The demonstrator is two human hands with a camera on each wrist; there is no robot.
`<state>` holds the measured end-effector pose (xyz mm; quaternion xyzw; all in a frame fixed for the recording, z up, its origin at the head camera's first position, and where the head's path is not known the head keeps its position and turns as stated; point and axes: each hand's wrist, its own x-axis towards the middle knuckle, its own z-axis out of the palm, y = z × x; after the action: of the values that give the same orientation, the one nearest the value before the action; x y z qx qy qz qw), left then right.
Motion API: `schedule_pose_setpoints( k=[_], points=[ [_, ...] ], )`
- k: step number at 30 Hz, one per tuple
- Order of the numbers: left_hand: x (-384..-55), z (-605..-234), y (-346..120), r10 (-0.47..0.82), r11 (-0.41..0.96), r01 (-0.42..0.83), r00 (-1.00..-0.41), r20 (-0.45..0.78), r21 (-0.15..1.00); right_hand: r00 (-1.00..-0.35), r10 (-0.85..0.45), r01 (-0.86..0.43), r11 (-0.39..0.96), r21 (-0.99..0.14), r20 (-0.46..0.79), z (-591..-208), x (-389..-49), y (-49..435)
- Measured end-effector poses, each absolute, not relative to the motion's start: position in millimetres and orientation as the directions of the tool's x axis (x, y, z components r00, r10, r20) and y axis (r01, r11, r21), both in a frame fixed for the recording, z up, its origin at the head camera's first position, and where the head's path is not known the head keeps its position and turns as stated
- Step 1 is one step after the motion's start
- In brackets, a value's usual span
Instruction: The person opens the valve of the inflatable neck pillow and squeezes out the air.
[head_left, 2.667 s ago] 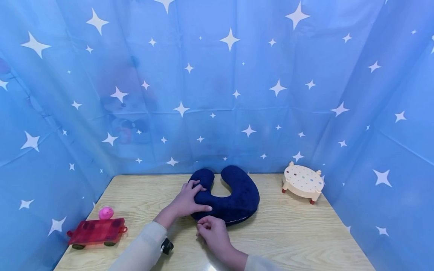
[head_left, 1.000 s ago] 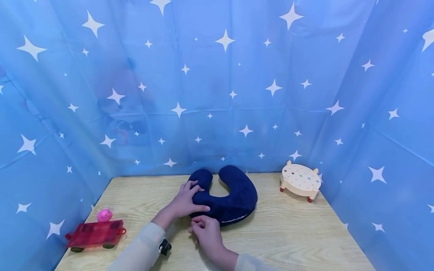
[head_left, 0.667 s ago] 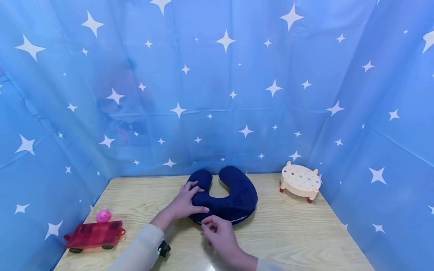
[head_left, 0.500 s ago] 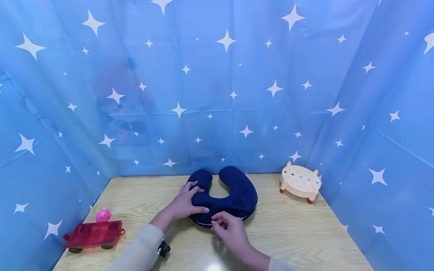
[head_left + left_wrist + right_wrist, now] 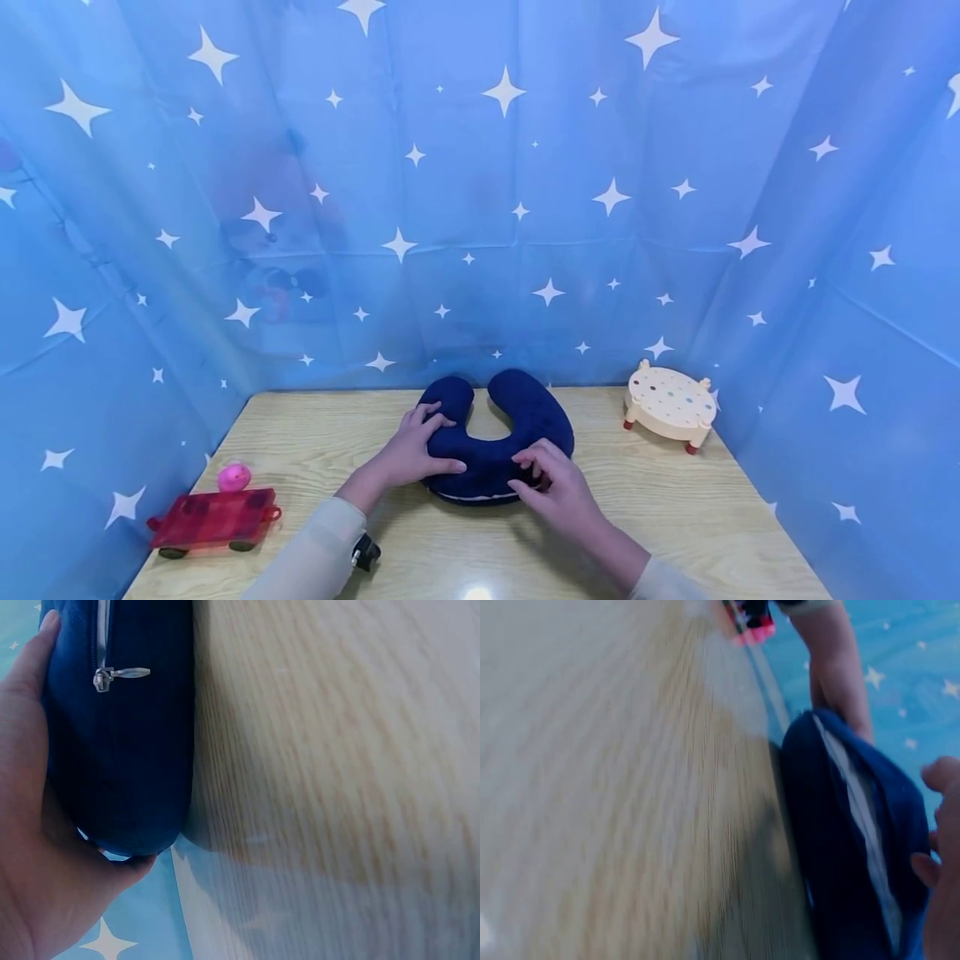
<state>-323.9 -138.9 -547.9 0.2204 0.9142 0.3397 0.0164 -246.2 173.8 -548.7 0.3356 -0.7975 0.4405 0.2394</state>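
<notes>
A dark blue U-shaped neck pillow [image 5: 480,454] lies on the table with its curved side towards me. Along that side runs a zipper, parted, with white lining [image 5: 866,821] showing in the right wrist view. Its metal zipper pull [image 5: 131,673] sits near the left end. My left hand [image 5: 411,450] grips the pillow's left side, thumb on the near part and fingers over the outer side. My right hand [image 5: 558,487] is at the near right part of the pillow, thumb and index finger apart with nothing visible between them.
On the left of the wooden table [image 5: 675,517] stand a red see-through toy cart [image 5: 217,518] and a pink toy [image 5: 234,477]. A cream footed toy stand with coloured dots [image 5: 670,400] is at the back right. Blue star-patterned curtains [image 5: 465,192] surround the table.
My right hand has moved along the pillow's near edge from left to right, and its thumb and finger have spread apart. My left hand has kept its place on the pillow.
</notes>
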Motion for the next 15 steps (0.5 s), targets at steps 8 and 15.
schedule_pose_setpoints(
  k=[8,15],
  points=[
    [-323,-546,-139,0.415,0.665,0.390,-0.902,0.118,0.637,-0.567,-0.470,-0.800,0.511,-0.316,0.676,-553,-262,191],
    [-325,-549,-138,0.420,0.659,0.392,-0.900,0.118,0.641,-0.507,-0.582,-0.832,0.523,-0.184,0.636,-555,-271,194]
  ],
)
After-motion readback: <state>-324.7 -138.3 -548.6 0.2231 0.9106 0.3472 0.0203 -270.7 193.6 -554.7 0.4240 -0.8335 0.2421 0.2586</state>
